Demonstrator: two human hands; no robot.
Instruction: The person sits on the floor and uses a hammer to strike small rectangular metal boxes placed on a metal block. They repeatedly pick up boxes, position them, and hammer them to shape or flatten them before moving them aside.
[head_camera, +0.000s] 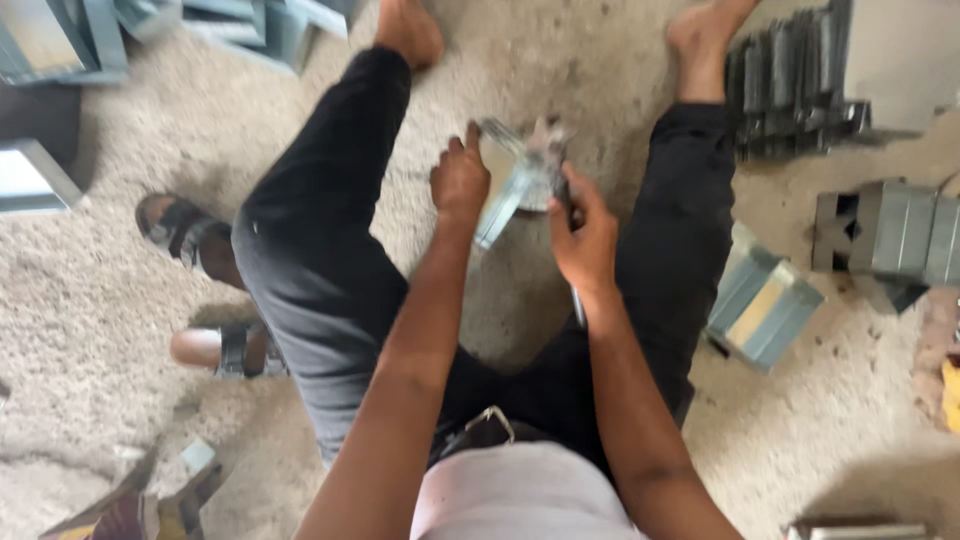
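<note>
I sit on a sandy floor with my legs spread in black trousers. My left hand (460, 180) grips the left side of a small folded sheet-metal box (512, 185), held tilted between my knees. My right hand (583, 235) is closed around a thin metal tool (577, 305) whose upper end presses at the box's right edge; its lower end sticks out below my fist. The picture is blurred around the box, so its exact shape is hard to make out.
Finished grey metal boxes lie at right (765, 305) and far right (890, 230); a row of folded pieces (790, 80) stands at top right. More boxes sit at top left (60, 40). Another person's sandalled feet (190, 235) rest at left.
</note>
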